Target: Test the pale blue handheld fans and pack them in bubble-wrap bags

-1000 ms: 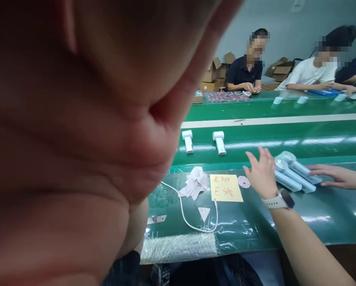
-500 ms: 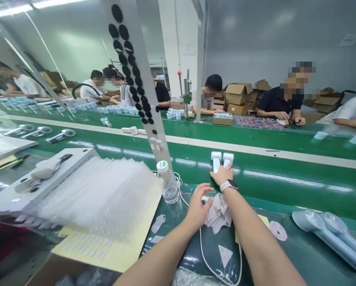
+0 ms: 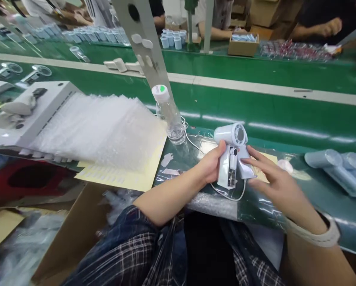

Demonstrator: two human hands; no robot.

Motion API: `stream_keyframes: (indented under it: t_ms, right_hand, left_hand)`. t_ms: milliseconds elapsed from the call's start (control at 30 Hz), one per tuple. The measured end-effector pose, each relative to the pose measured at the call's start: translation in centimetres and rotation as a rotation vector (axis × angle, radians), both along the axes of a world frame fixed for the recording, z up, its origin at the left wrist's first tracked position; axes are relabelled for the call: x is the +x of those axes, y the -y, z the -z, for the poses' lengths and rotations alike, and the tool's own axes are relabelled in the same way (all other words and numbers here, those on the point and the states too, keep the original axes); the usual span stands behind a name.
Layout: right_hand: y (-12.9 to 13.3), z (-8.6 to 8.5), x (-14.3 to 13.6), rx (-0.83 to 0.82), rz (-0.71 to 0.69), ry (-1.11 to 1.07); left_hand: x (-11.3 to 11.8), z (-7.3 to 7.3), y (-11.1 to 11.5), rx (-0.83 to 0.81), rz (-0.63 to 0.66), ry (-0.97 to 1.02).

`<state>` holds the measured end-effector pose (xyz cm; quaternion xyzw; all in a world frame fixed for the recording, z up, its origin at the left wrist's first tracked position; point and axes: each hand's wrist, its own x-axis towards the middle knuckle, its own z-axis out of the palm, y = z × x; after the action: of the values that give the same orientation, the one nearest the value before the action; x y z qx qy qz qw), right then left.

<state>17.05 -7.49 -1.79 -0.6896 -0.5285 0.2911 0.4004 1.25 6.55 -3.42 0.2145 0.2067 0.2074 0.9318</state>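
My left hand (image 3: 213, 163) is closed round the side of a pale blue handheld fan (image 3: 227, 167), thumb up by its round head. The handle stands upright, its narrow side open and showing metal and circuit parts. Just right of it, partly hidden, is a second pale blue piece (image 3: 247, 169), perhaps another fan. My right hand (image 3: 273, 178) has its fingers stretched apart, the tips at this second piece's edge; a firm grip does not show. A white cable (image 3: 240, 197) loops on the bench below.
A clear bottle (image 3: 173, 119) stands by a slanted metal post (image 3: 154, 59). Bubble-wrap sheets (image 3: 100, 131) lie at left, with more blue fans (image 3: 341, 171) at right. Beyond runs a green conveyor (image 3: 270, 115); co-workers sit across it. An open carton (image 3: 67, 234) is below left.
My right hand has come back from the conveyor, where two fans lay under it. A fan is now in my left hand above the bench. The view has tilted downward.
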Motion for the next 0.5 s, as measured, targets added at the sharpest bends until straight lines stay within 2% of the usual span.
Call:
stream_keyframes:
  t_ms: [67, 100, 133, 200, 233, 300, 400, 433, 500]
  right_hand:
    - [1.1, 1.4, 0.3, 0.011, 0.223, -0.069]
    - [1.4, 2.4, -0.1, 0.002, 0.328, 0.03]
    - [1.6, 3.2, -0.8, -0.009, 0.375, 0.191]
    - [1.7, 4.5, -2.9, -0.012, 0.335, 0.374]
    - [1.7, 4.6, -4.0, 0.001, 0.287, 0.355]
    - [1.9, 3.8, -5.8, -0.047, 0.18, 0.103]
    - [2.1, 1.5, -7.0, -0.226, 0.015, -0.43]
    - [2.0, 0.8, -7.2, -0.247, -0.015, -0.539]
    - [1.7, 0.2, -7.6, -0.191, -0.018, -0.597]
  left_hand:
    - [-0.1, -0.2, 0.5, 0.081, -0.04, -0.055]
    - [-0.1, -0.5, 0.6, 0.135, -0.086, -0.076]
    - [-0.2, -0.8, 0.6, 0.187, -0.136, -0.084]
    - [-0.4, -1.6, 0.3, 0.266, -0.187, -0.065]
    - [-0.5, -2.0, 0.1, 0.29, -0.189, -0.044]
    - [-0.8, -2.6, -0.2, 0.311, -0.19, 0.007]
    - [-1.1, -3.2, -0.2, 0.323, -0.207, 0.052]
    - [-1.2, -3.2, -0.2, 0.332, -0.205, 0.058]
    - [-1.4, -3.1, 0.0, 0.344, -0.174, 0.078]
